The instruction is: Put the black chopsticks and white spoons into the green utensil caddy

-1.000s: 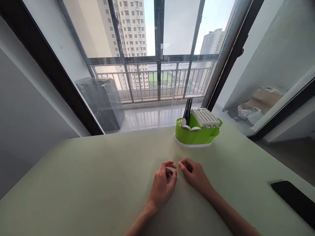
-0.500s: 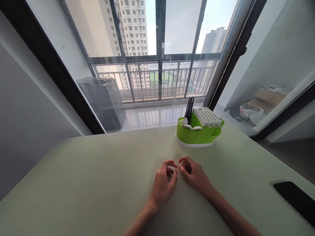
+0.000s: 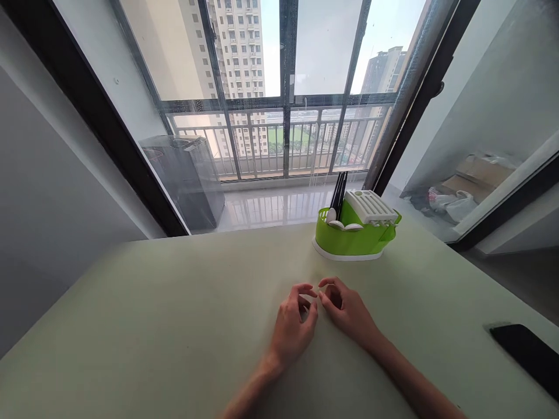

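My left hand [image 3: 295, 323] rests on the pale green table [image 3: 183, 308], its fingers loosely curved and the thumb apart from them. Close beside it lies my right hand [image 3: 347, 308], also curved, with a small gap between thumb and forefinger. Nothing shows in either hand, and the fingertips of the two nearly meet. Just beyond them stands a green utensil holder [image 3: 347, 241] on a white base. Black chopsticks [image 3: 339, 195] and several white spoons [image 3: 335, 224] sit in its left part, and a white slotted rack [image 3: 371, 206] covers the right.
A black phone-like slab [image 3: 526, 352] lies at the table's right edge. Behind the table, a dark-framed glass door [image 3: 148, 186] gives onto a balcony with a grey covered appliance [image 3: 187, 180]. Cardboard and plastic bags [image 3: 456, 205] are heaped at the right.
The whole view has shifted slightly, so everything sits a little further right. My hands keep the same pose on the table.
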Motion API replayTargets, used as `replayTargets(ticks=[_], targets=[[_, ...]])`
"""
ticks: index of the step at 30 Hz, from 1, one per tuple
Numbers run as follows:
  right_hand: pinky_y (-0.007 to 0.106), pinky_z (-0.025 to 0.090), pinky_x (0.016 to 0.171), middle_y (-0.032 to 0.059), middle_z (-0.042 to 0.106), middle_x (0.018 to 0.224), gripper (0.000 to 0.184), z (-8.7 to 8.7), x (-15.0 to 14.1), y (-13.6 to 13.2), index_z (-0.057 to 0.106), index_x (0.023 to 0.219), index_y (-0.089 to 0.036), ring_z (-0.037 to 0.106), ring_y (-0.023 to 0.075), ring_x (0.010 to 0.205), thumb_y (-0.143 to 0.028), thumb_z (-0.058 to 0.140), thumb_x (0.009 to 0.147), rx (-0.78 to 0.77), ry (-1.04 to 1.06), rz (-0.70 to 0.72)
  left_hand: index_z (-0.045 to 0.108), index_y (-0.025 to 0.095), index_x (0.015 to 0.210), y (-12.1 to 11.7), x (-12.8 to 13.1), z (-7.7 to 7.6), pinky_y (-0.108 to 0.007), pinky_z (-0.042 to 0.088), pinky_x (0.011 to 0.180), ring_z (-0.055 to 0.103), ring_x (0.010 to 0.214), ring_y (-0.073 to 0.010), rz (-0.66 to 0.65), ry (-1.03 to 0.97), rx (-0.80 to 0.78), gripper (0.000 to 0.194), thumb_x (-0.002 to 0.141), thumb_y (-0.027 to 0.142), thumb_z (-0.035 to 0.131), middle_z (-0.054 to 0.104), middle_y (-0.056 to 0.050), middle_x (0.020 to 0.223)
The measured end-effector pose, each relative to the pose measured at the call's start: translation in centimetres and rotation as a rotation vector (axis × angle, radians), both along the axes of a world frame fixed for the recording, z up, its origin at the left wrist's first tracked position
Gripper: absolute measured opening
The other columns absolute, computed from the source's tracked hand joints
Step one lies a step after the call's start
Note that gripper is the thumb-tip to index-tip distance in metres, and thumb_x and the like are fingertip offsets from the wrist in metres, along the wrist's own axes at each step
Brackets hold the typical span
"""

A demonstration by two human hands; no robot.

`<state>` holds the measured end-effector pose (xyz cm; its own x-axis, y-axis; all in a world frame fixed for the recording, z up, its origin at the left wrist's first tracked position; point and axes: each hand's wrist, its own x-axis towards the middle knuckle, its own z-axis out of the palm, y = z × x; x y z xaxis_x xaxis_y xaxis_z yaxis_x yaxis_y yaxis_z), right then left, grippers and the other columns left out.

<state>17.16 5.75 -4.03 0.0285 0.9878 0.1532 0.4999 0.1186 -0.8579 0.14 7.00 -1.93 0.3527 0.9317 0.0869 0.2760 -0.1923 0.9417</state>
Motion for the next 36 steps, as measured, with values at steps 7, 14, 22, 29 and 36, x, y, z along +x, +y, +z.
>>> replayTargets(ticks=[7, 14, 22, 29, 36], targets=[[0.028, 0.040, 0.058, -0.0064, 0.054, 0.063, 0.024, -0.22, 0.02, 0.00, 0.057, 0.106, -0.022, 0.052, 0.0160, 0.057, -0.043, 0.050, 0.097, -0.003, 0.015, 0.007, 0.056, 0.023, 0.117, -0.02, -0.05, -0.28, -0.027, 0.052, 0.069, 0.067, 0.076, -0.0134, -0.001, 0.002, 0.015, 0.024, 0.094, 0.029, 0.056, 0.073, -0.003, 0.111], [0.028, 0.038, 0.058, -0.0066, 0.055, 0.064, 0.023, -0.03, -0.06, -0.15, 0.057, 0.106, -0.023, 0.050, 0.0158, 0.058, -0.043, 0.051, 0.097, -0.019, 0.027, 0.008, 0.057, 0.023, 0.117, -0.06, -0.01, -0.22, -0.027, 0.051, 0.067, 0.068, 0.079, -0.0144, 0.001, 0.017, 0.015, 0.024, 0.094, 0.029, 0.055, 0.072, -0.005, 0.114], [0.027, 0.037, 0.057, -0.0063, 0.054, 0.065, 0.023, -0.49, 0.02, -0.06, 0.057, 0.108, -0.023, 0.051, 0.0157, 0.059, -0.042, 0.051, 0.097, -0.018, 0.030, 0.022, 0.056, 0.024, 0.116, -0.14, -0.03, -0.40, -0.027, 0.051, 0.067, 0.068, 0.078, -0.0144, 0.000, 0.018, 0.029, 0.022, 0.095, 0.029, 0.054, 0.073, -0.004, 0.113], [0.027, 0.038, 0.058, -0.0066, 0.055, 0.065, 0.023, -0.57, 0.03, -0.10, 0.057, 0.108, -0.023, 0.051, 0.0154, 0.058, -0.043, 0.051, 0.097, -0.018, 0.018, 0.025, 0.056, 0.023, 0.117, -0.10, -0.05, -0.55, -0.027, 0.050, 0.066, 0.066, 0.075, -0.0140, -0.004, 0.024, 0.019, 0.023, 0.094, 0.027, 0.055, 0.073, -0.004, 0.112], [0.027, 0.038, 0.058, -0.0067, 0.054, 0.065, 0.022, -0.66, -0.09, -0.11, 0.057, 0.108, -0.023, 0.050, 0.0156, 0.059, -0.041, 0.052, 0.097, -0.022, 0.018, 0.029, 0.056, 0.024, 0.119, -0.18, -0.16, -0.54, -0.028, 0.051, 0.069, 0.065, 0.075, -0.0139, 0.000, 0.018, 0.020, 0.024, 0.095, 0.028, 0.055, 0.073, -0.003, 0.112]])
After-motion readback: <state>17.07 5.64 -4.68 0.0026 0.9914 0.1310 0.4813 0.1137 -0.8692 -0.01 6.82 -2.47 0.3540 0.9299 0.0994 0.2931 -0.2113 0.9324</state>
